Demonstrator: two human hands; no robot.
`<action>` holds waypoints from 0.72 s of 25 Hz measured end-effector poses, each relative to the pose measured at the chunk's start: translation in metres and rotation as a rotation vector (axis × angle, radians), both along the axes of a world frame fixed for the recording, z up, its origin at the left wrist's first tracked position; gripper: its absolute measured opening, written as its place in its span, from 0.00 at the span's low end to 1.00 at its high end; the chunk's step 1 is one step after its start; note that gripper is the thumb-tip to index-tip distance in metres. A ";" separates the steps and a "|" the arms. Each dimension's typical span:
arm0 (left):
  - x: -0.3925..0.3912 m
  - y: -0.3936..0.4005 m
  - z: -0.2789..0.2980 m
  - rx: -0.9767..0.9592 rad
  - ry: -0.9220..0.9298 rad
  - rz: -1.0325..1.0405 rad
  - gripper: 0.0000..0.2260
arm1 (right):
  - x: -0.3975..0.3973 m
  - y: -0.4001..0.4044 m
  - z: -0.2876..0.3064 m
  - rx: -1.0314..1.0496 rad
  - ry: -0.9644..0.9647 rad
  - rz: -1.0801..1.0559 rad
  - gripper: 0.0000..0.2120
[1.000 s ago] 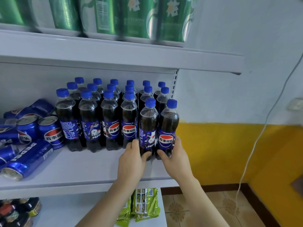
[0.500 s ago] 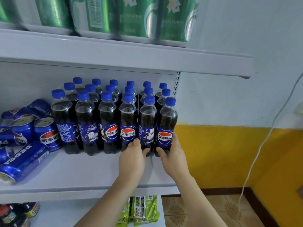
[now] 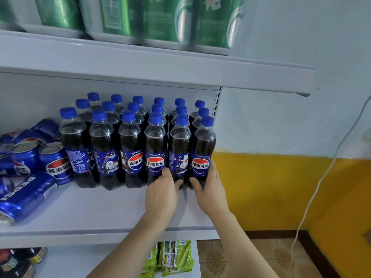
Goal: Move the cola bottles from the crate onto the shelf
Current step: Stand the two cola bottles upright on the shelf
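Several cola bottles with blue caps stand in rows on the white shelf (image 3: 100, 213). My left hand (image 3: 161, 192) grips the base of the fifth front-row cola bottle (image 3: 179, 145). My right hand (image 3: 208, 187) wraps the base of the rightmost front cola bottle (image 3: 204, 145), at the shelf's right end. Both bottles stand upright on the shelf, level with the rest of the front row. The crate is out of view.
Blue cola cans (image 3: 30, 177) lie and stand at the shelf's left. Green can packs (image 3: 160, 19) fill the upper shelf. Green snack packets (image 3: 172, 257) and jars (image 3: 18, 261) sit on the lower shelf. A white cable (image 3: 325, 171) hangs along the yellow-and-white wall at right.
Both hands have pushed the two rightmost bottles back into line with the front row. My view has moved slightly closer.
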State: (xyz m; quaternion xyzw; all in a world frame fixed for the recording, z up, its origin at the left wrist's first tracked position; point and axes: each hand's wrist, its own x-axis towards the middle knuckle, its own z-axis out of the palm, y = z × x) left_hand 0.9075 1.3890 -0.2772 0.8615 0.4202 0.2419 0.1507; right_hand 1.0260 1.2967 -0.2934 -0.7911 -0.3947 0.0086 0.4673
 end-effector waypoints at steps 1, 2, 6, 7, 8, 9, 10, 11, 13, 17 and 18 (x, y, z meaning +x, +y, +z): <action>0.000 0.000 -0.001 -0.002 -0.007 -0.003 0.18 | 0.000 0.000 -0.001 -0.002 -0.004 -0.003 0.35; -0.001 0.000 -0.001 -0.004 -0.013 -0.007 0.17 | 0.000 0.001 -0.001 -0.003 -0.007 -0.005 0.35; -0.004 -0.001 -0.006 -0.017 -0.034 -0.010 0.15 | 0.000 0.002 -0.003 -0.003 -0.023 -0.005 0.35; -0.004 0.000 -0.007 -0.029 -0.042 -0.007 0.15 | 0.001 0.002 -0.002 -0.006 -0.026 -0.002 0.35; -0.004 0.000 -0.007 -0.041 -0.047 -0.003 0.15 | 0.002 0.003 -0.002 -0.009 -0.026 0.001 0.35; -0.004 0.000 -0.007 -0.053 -0.048 0.000 0.15 | 0.002 0.003 -0.002 -0.010 -0.024 0.002 0.35; -0.004 0.000 -0.007 -0.060 -0.050 -0.001 0.14 | 0.003 0.002 -0.002 -0.009 -0.022 0.002 0.35; -0.004 -0.001 -0.007 -0.067 -0.053 -0.002 0.14 | 0.003 0.002 -0.002 -0.009 -0.023 0.001 0.35; -0.006 0.000 -0.006 -0.085 -0.066 -0.002 0.13 | 0.003 0.002 -0.002 -0.005 -0.028 0.004 0.35; -0.009 -0.002 -0.004 -0.114 -0.102 -0.007 0.12 | 0.004 0.002 -0.002 -0.017 -0.019 0.006 0.36; -0.010 -0.004 -0.004 -0.116 -0.105 -0.007 0.13 | 0.004 0.002 -0.003 -0.030 -0.013 0.009 0.37</action>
